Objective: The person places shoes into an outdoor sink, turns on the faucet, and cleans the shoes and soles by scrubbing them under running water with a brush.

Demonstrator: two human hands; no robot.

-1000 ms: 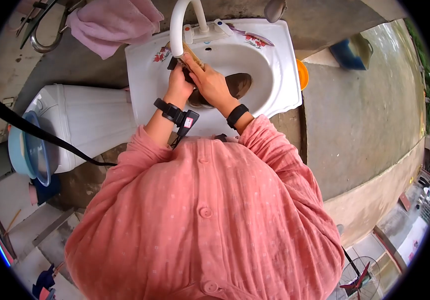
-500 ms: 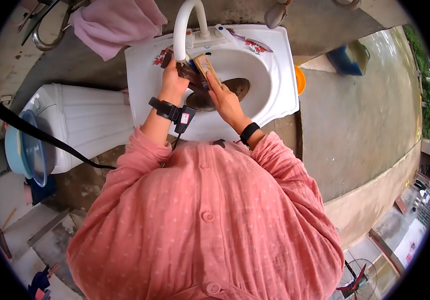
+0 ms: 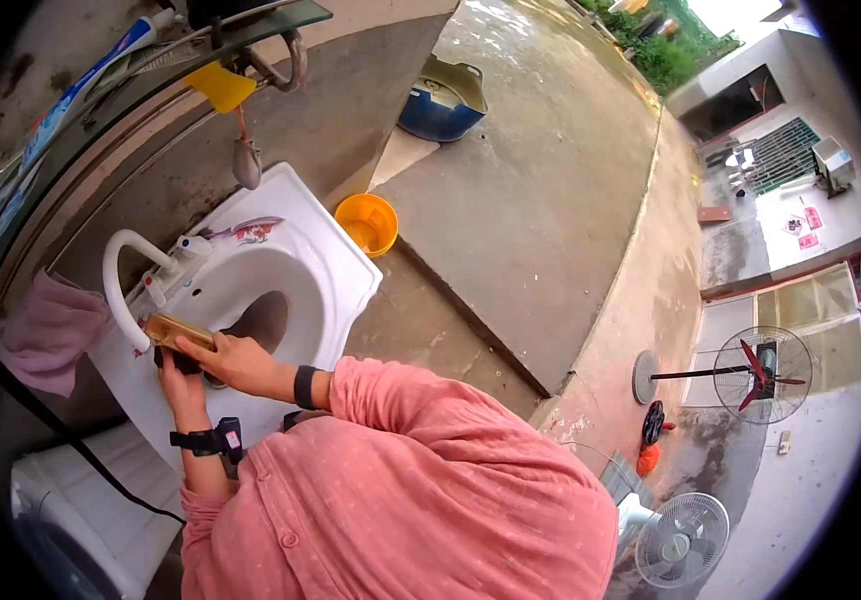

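Note:
In my right hand [image 3: 248, 368] is a scrubbing brush [image 3: 179, 331] with a wooden back, its bristle side turned down. My left hand [image 3: 183, 392] grips a dark brown shoe-like item [image 3: 187, 364], mostly covered by the brush and my right hand. Both hands are close together over the near-left side of the white washbasin [image 3: 351, 265], just below the tip of the white curved faucet [image 3: 116, 270]. Another dark, sole-shaped item [image 3: 263, 320] lies in the bowl, partly hidden by my right hand.
An orange bucket [image 3: 367, 224] stands beyond the basin, and a blue tub [image 3: 443, 102] sits farther off. A pink towel [image 3: 51, 335] hangs at left under a glass shelf [image 3: 291, 18]. Two fans, one black [image 3: 761, 375] and one white [image 3: 683, 540], stand at right.
My view has swung to the right, so the basin now appears lower left and more of the yard shows. The brush has shifted over the item in my left hand.

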